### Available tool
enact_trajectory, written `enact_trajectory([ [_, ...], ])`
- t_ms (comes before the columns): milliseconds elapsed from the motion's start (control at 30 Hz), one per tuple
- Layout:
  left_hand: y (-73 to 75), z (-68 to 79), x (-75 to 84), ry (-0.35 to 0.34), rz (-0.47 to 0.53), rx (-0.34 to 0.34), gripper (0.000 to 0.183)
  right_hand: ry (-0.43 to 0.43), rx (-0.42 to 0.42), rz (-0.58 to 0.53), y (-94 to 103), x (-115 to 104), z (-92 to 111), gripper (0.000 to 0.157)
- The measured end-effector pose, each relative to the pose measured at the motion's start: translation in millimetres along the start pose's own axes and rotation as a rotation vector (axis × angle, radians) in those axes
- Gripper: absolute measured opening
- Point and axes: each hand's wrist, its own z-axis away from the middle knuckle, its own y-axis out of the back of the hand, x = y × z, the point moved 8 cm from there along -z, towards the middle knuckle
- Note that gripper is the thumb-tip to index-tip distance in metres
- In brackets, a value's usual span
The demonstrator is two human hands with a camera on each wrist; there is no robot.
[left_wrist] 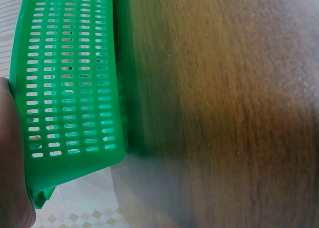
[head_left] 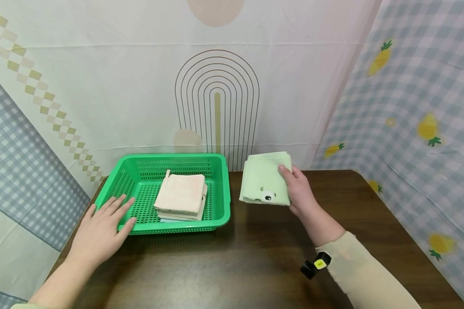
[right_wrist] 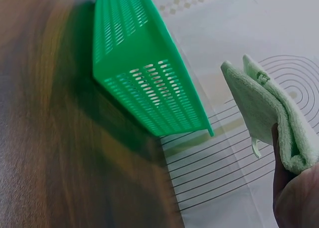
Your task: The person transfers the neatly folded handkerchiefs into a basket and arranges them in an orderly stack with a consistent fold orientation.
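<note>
My right hand (head_left: 302,192) grips a folded light green towel (head_left: 266,176) by its right edge, thumb on top, to the right of the basket. An embroidered eye shows near the towel's lower edge. In the right wrist view the folded layers of the green towel (right_wrist: 269,108) are seen edge-on above the table. My left hand (head_left: 102,229) rests with spread, straight fingers over the front left corner of a green plastic basket (head_left: 225,189). Inside the basket lies a stack of folded towels, a pale pink towel (head_left: 181,193) on top.
The basket stands on a dark brown wooden table (head_left: 224,270), near its back edge. Behind it hangs a pale patterned cloth (head_left: 139,94), with a checked pineapple cloth (head_left: 410,103) at the right. A black band with a yellow-faced device (head_left: 320,262) is at the right sleeve.
</note>
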Motion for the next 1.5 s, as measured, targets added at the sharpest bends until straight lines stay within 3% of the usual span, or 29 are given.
enact_trajectory([
  [533,0.9,-1.0,-0.2,-0.007,-0.007,0.007,0.062,-0.03,-0.03,-0.05,-31.8,-1,-4,0.05],
  [1500,-1.6,-0.1,0.3,-0.001,-0.006,-0.002,0.063,-0.051,-0.134,-0.047,-109.0,5,-1,0.042],
])
